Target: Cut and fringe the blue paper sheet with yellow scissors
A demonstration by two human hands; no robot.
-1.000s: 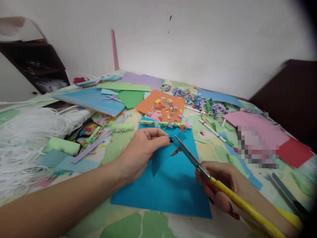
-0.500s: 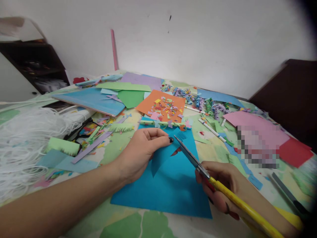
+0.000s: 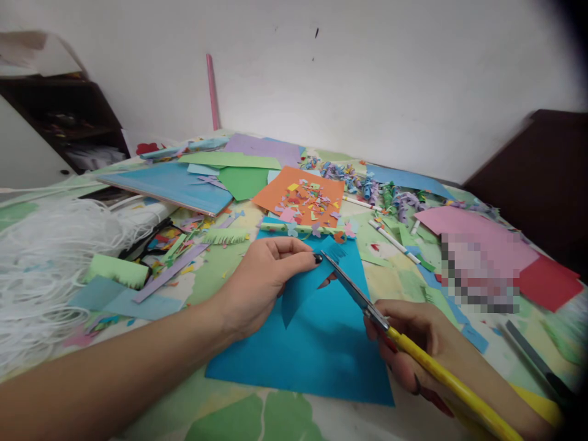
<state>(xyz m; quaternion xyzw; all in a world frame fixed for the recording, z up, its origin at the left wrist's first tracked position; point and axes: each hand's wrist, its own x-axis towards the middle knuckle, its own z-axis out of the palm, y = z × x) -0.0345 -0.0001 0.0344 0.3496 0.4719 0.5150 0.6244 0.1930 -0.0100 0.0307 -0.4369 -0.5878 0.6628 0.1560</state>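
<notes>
Between thumb and fingers, my left hand (image 3: 271, 275) pinches a small blue paper strip (image 3: 301, 297), raised over a larger blue sheet (image 3: 312, 361). Fine cuts fringe the strip's far end. My right hand (image 3: 413, 343) grips yellow-handled scissors (image 3: 367, 303), whose blades point up and left. Their tips meet the strip just right of my left thumb. Whether the blades are fully closed is hard to make out. Beyond the strip lies a green patterned paper roll (image 3: 275, 226) with small butterfly cut-outs on it.
An orange sheet (image 3: 266, 196) bears many paper scraps. White cord (image 3: 41, 282) is heaped at the left, beside a green fringed roll (image 3: 117, 271). Curled paper strips (image 3: 367, 187) lie at the back. Pink paper (image 3: 468, 226) and a grey-bladed cutter (image 3: 528, 352) are on the right.
The fingers of my right hand on the scissor handles have spread slightly downward. My left hand and the blue strip have hardly moved.
</notes>
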